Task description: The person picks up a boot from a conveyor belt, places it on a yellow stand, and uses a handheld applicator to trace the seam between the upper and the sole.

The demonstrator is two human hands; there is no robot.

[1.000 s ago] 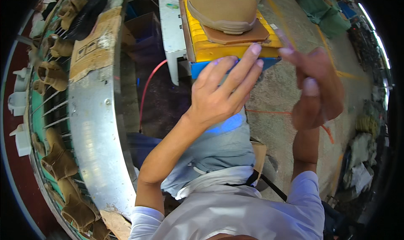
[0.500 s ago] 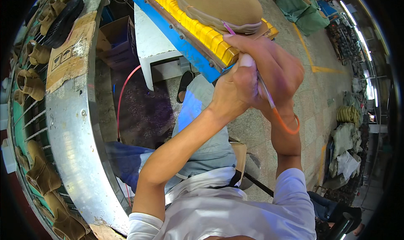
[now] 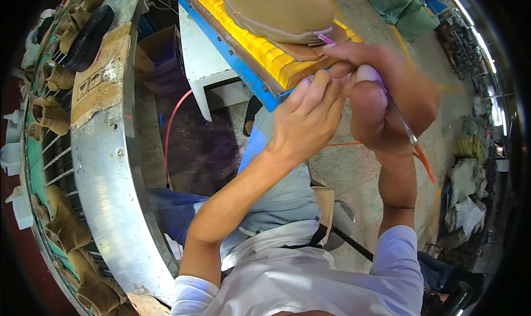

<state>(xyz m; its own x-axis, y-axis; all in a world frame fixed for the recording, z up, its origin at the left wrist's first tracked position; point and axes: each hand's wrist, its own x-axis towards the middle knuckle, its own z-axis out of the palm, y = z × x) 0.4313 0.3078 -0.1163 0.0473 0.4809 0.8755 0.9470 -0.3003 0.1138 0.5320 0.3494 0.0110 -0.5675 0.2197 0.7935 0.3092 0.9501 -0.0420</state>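
— Grey concrete floor [image 3: 354, 166] is seen across the middle and right of the frame, and a curved metal conveyor rim [image 3: 119, 194] loaded with tan suede boots [image 3: 63, 227] is seen along the left edge. What is held?

— A thin brush with a clear shaft and orange end [image 3: 412, 136] is pinched in the right hand [image 3: 387, 103], right of centre; the fingers are closed on it, its pink tip laid at the edge of a flat tan sole piece [image 3: 310, 49].

— And where is that piece?

— It is lying on the yellow-topped, blue-edged bench [image 3: 265, 56] at upper centre, under a tan suede shoe upper [image 3: 276, 11]. The left hand [image 3: 307, 122] is pressed against the bench edge just below it, fingers curled and bunched; whether anything is gripped there cannot be told.

— How is the brush judged to handle?

— It is judged light, stiff and slender, and perhaps slippery if glue has been picked up, so it is best taken mid-shaft, like a pen. The sole piece is judged thin and bendable, best steadied flat near its edge.
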